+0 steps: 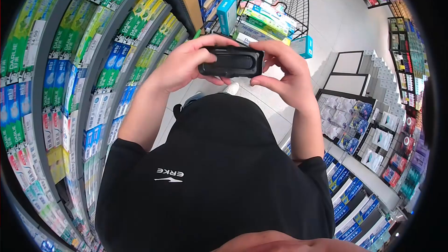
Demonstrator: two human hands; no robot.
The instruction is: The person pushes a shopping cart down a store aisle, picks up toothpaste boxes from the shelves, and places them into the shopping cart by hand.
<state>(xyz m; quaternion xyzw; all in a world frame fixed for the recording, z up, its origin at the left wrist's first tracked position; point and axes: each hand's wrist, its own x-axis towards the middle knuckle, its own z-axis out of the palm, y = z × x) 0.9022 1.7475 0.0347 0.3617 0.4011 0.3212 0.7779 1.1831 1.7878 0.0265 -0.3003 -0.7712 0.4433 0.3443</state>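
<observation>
A black oblong case (pixel 233 62) with a recessed face is held level between my two hands, in front of my chest. My left hand (pixel 184 65) grips its left end, thumb on the face and fingers around the back and lower edge. At the right end, my right hand (pixel 287 67) holds the case by its upper corner, with the thumb close to the lower corner. Just beyond the case is a wire shopping cart (pixel 302 0) holding stacked toothpaste-like boxes (pixel 268 18).
Shelves of green and blue toothpaste boxes (pixel 60 79) curve along the left. Two light-blue boxes (pixel 227 15) (pixel 302 46) are at the cart's near corners. Packaged goods hang on a rack (pixel 345 116) at the right. Pale floor tiles (pixel 326 16) lie beside the cart.
</observation>
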